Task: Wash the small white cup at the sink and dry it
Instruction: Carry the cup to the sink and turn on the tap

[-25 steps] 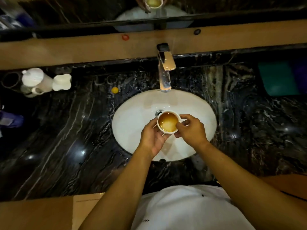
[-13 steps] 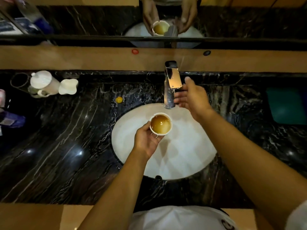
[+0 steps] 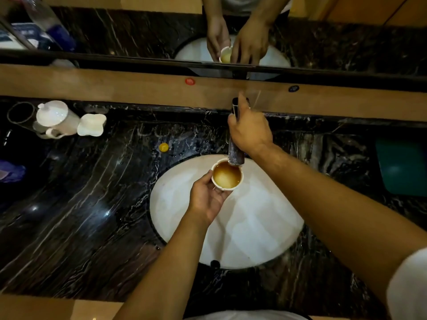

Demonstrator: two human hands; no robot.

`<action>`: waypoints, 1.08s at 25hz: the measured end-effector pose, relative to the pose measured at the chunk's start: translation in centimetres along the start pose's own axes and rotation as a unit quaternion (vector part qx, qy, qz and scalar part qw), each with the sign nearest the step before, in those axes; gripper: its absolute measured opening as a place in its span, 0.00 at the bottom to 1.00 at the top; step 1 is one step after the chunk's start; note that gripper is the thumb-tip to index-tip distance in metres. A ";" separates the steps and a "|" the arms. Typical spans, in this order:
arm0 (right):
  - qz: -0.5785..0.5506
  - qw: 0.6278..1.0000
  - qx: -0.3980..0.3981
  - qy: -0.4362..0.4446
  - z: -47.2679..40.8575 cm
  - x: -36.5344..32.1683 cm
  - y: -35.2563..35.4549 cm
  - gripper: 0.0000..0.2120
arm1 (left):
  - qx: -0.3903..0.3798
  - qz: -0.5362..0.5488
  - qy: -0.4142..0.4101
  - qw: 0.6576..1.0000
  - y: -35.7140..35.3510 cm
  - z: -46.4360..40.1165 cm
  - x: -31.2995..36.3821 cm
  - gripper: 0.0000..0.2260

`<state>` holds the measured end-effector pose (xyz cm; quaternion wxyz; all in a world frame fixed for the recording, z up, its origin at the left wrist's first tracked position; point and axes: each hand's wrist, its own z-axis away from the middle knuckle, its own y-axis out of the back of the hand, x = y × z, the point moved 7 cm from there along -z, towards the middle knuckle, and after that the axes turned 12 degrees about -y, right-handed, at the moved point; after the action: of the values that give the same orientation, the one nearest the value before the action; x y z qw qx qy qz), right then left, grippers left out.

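The left hand (image 3: 209, 199) grips the cup (image 3: 227, 174) upright, directly below the faucet (image 3: 236, 155) spout. The right hand (image 3: 250, 132), at 1 o'clock from the cup, clasps the faucet lever.

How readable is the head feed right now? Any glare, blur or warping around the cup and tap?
Head view: dim, warm light; the cup with its brown liquid and the left hand read clearly against the bright white basin. Small glare spots on the black marble counter. The right hand covers the faucet handle. Wide-angle warping bends the counter edges; corners darken; the mirror is soft.
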<state>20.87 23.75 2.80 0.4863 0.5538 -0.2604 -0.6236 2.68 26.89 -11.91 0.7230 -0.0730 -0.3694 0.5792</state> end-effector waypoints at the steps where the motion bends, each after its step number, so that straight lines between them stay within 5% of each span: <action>1: 0.009 1.000 0.007 0.009 0.0 -0.2 0.0 0.32 | -0.003 0.001 0.000 1.000 -0.1 -0.1 0.0 0.12; 27: 0.001 0.999 -0.050 0.009 -1.5 -0.8 0.7 0.18 | -0.020 0.009 -0.006 1.000 0.5 -0.1 0.2 0.15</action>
<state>22.40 24.47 3.35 0.5161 0.5344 -0.2249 -0.6305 2.37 27.25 -12.12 0.7141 -0.0879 -0.3845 0.5783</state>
